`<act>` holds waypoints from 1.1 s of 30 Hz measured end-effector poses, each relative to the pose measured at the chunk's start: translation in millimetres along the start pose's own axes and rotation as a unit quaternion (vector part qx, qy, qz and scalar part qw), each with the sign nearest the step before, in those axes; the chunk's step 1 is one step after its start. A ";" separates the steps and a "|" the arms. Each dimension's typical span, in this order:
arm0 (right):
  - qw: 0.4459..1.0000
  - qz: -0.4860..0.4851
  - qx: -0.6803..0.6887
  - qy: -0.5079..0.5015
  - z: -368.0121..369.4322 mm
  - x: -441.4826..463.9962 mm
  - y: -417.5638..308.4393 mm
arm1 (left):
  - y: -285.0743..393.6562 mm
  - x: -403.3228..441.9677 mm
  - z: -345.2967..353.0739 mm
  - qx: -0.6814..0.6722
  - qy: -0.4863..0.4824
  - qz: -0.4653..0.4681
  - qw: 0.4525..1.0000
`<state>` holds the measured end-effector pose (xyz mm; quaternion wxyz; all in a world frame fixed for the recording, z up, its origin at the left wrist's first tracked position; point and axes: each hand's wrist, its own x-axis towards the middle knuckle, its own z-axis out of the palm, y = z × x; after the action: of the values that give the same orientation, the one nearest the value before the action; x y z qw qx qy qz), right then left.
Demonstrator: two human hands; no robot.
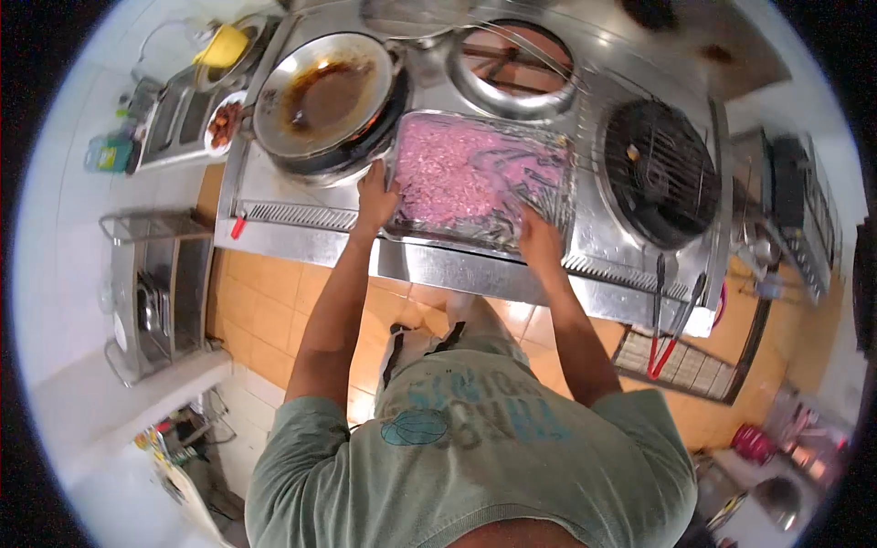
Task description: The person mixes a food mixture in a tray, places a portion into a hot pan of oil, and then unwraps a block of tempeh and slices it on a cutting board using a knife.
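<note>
A rectangular metal tray (571,210) rests on the steel stove in front of me. Inside it lies a lumpy pink mixture (443,173), thick on the left; on the right, streaks of bare metal show through it. My left hand (375,196) grips the tray's left edge, with its fingers along the outer side. Over the tray's front right part is my right hand (541,236), its fingers pointing down at the mixture. Its fingertips are blurred, and I cannot make out whether a tool is in them.
A wok (329,96) with brown oily residue sits on the left burner. Behind the tray is a round burner ring (513,68); a black grill grate (660,169) is at right. Red-handled tongs (671,333) hang from the front edge. A bowl of brown food (223,126) stands left.
</note>
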<state>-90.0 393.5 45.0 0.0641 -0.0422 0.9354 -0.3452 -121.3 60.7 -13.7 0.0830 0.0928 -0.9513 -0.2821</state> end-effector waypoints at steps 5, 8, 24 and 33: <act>0.988 -0.003 -0.071 -0.137 -2.4 -34.8 -1.2 | 23.1 -90.2 -60.8 -0.095 0.173 0.045 0.979; 0.973 -0.051 -0.126 -0.185 10.3 -49.7 4.2 | 17.1 -173.3 -82.7 -0.108 0.202 -0.018 0.973; 0.784 -0.478 -0.190 -0.347 158.8 -142.9 -232.5 | -3.4 -686.4 -115.2 -0.242 0.389 -0.506 0.731; 0.378 -0.643 -0.148 -0.649 246.3 -602.6 -419.6 | 69.3 -941.1 -106.5 -0.165 0.671 -0.599 0.405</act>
<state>556.8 -8.1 187.4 0.4034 -0.8510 0.3362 -0.0065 804.0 272.3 13.3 0.5179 0.7829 -0.2276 -0.2588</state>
